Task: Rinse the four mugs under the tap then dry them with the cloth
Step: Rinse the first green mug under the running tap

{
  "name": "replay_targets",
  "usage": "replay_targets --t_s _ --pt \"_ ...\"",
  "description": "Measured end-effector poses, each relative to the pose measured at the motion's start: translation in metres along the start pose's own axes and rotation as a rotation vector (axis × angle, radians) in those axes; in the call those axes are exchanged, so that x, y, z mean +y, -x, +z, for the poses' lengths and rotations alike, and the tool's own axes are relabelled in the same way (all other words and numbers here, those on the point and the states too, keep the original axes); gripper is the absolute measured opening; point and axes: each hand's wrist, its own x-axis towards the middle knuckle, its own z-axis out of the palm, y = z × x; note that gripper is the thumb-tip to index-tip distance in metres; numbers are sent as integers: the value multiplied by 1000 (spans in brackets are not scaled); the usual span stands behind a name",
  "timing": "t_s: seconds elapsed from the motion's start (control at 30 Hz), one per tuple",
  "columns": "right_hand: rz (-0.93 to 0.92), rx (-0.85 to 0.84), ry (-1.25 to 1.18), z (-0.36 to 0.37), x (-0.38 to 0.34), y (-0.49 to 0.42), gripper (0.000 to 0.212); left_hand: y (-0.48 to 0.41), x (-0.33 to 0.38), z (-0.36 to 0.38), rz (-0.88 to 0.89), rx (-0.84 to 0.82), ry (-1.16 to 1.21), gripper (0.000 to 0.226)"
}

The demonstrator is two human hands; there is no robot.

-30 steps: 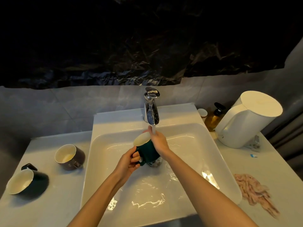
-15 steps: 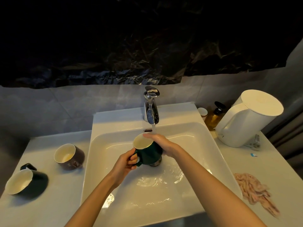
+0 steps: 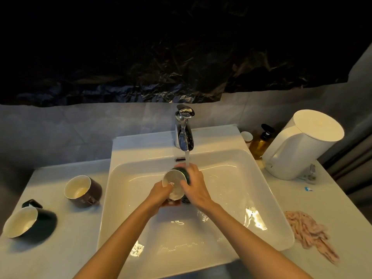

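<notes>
Water (image 3: 187, 158) falls in a thin stream from the chrome tap (image 3: 184, 129) at the back of the white sink (image 3: 261, 208), which is set into the middle of the pale worktop (image 3: 60, 248). Both hands hold a green mug (image 3: 175, 182) over the basin, right under the spout. The mug is tilted so that its cream inside faces up and toward the front edge. The left hand (image 3: 161, 193) grips it from below at the near rim, its thumb lying against the lip. The right hand (image 3: 194, 186) is wrapped over the green outer wall, its fingers (image 3: 192, 171) curled across the top where the stream lands. On the left part of the worktop two more mugs lie tipped with their openings facing left. A brown mug (image 3: 82, 191) is just beside the sink's left rim. A dark mug (image 3: 28, 220) with a black handle is near the left edge, closer to the front. A crumpled pink cloth (image 3: 308, 232) lies near the right edge toward the front, apart from the sink. At the back right corner stands a white kettle (image 3: 302, 146), with an amber pump bottle (image 3: 261, 140) and a small jar (image 3: 247, 136) between it and the tap. A black plastic sheet (image 3: 141, 47) covers the wall above.
</notes>
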Motion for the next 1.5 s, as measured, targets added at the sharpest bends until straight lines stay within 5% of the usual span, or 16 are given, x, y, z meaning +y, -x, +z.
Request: replay_targets --t_s 0.13,0.23,0.33,0.47,1.0,1.1,1.17,1.3,1.4,1.5 --pt "-2 -15 40 -3 -3 3 43 -9 -3 6 56 179 -130 23" --pt "95 30 -104 -1 -13 -2 20 -10 -5 9 135 264 -182 16" --pt "258 198 -206 2 -26 -18 20 -6 -2 12 238 357 -330 19" --pt "585 103 -382 -4 -28 -37 20 4 6 9 422 393 -547 36" --pt "828 156 -524 13 -12 -31 58 10 2 12 742 367 -1163 72" --pt "796 215 -594 9 -14 -17 45 10 8 8 824 316 -1089 67" --pt "763 267 -676 2 -12 -14 40 8 10 8 856 326 -837 70" --pt "699 274 -797 4 -12 -17 68 3 1 16 624 430 -276 86" --pt "670 219 -810 11 -5 -17 77 -5 -5 21 351 358 -175 51" --pt "587 229 -706 8 -15 -14 46 -5 -4 22 330 311 -258 37"
